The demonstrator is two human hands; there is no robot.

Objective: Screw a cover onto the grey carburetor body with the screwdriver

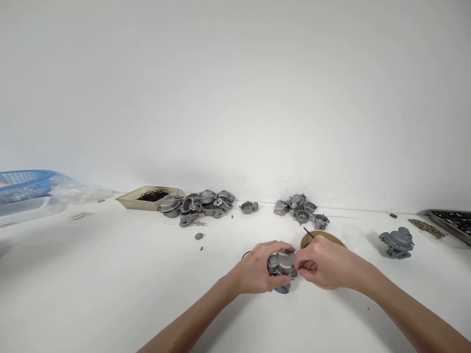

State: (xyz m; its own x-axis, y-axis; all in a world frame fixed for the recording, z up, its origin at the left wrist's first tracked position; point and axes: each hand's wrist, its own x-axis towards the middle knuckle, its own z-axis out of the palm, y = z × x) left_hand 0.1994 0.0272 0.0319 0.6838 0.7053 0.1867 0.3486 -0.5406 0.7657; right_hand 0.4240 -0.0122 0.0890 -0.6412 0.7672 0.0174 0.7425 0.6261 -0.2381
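My left hand is closed around a grey cast-metal housing, which looks like a gas regulator body with a round cap on its left side. A blue-grey round part shows beneath it. Pinched in my right hand is a thin stick-like tool; its dark end sticks up behind the knuckles. Its yellowish lower tip meets the housing's right edge, though my fingers partly cover it. Directly behind my right hand stands a tan round bowl, its contents mostly hidden.
Grey housings are heaped by the wall, with a second cluster farther right. An assembled grey regulator stands at right, near brass-coloured small parts and a dark tray. Left are a beige tray of black rings and a blue basket.
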